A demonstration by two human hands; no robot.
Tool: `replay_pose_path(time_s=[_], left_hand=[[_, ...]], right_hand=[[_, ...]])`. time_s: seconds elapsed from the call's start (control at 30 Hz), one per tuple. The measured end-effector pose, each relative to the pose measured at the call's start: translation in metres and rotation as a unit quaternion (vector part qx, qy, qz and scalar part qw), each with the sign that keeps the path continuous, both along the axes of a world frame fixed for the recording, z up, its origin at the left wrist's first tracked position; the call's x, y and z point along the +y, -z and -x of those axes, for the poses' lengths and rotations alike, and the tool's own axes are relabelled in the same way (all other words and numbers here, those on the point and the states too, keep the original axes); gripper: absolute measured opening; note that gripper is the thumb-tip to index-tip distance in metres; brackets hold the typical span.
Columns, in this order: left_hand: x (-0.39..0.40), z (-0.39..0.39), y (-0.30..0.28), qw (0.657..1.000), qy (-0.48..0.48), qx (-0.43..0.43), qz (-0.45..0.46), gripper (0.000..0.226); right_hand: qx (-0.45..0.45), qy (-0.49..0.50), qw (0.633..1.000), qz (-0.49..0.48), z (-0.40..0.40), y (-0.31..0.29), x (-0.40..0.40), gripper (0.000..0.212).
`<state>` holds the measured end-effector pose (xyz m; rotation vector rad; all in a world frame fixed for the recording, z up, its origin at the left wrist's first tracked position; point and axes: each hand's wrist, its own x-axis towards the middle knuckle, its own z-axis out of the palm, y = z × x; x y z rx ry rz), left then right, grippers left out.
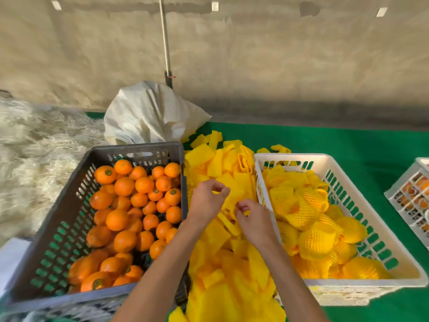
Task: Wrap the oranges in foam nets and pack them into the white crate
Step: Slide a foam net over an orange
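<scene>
**A:** What fills the scene, starting with the biggest things?

**B:** A green table covering runs from the middle to the right, with a pale wall behind it. On the near left sits a dark grey crate heaped with bare oranges. On the right stands the white crate, about half full of oranges already wrapped in yellow foam nets. Between the two crates lies a long pile of loose foam nets, running from the far side to the near edge. Behind the grey crate is a crumpled white sack, and at the far right edge part of a second white crate shows.

**A:** Any writing or labels?

**B:** Several oranges carry a small round dark sticker; its print is too small to read.

**A:** And the hands?

**B:** Both reach over the loose pile, close together. The left hand has its fingers curled, thumb meeting fingertips, pinching the edge of a yellow net. The right hand, just nearer and to the right, also curls its fingers and pinches yellow foam. Whether both hold the same net, I cannot tell.
</scene>
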<state>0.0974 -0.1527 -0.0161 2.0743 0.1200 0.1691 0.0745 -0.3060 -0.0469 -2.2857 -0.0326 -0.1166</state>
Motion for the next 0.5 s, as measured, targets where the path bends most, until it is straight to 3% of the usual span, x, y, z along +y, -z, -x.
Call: replay_pose_path(time_s=[0.2,0.3,0.5], left_hand=[[0.049,0.016,0.015,0.999,0.024,-0.041,0.013,0.014],[0.061,0.021,0.02,0.997,0.027,-0.067,0.013,0.016],[0.074,0.024,0.027,0.996,0.028,-0.074,0.04,0.015]], right_hand=[[0.126,-0.023,0.975,0.179,-0.003,0.057,0.038,0.036],[0.128,-0.005,0.965,0.229,-0.006,0.076,0.044,0.031],[0.126,0.003,0.962,0.24,-0.013,0.093,0.051,0.016]])
